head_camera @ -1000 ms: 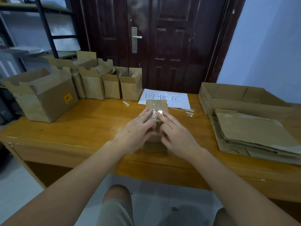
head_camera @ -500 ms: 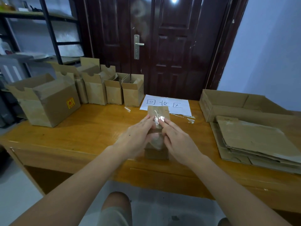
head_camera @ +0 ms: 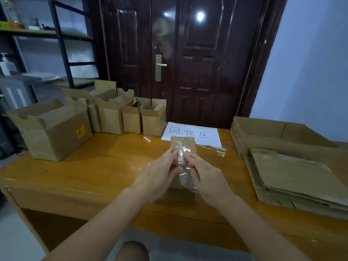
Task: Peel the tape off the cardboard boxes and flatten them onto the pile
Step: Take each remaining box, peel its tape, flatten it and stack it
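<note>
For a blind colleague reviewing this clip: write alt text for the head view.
Two bare hands, left hand and right hand, hold a small cardboard box on a wooden table and pinch the clear tape on it. Open boxes line the table's far left; a pile of flattened cardboard lies right, a handwritten paper sign behind.

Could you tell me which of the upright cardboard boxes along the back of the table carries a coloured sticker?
The largest box, at the far left of the row, has a yellow and red sticker on its side; the smaller boxes beside it are plain brown.

Wooden table (head_camera: pixel 105 166) bears open boxes (head_camera: pixel 131 117), paper sign (head_camera: pixel 205 136), flattened pile (head_camera: pixel 293 176).
</note>
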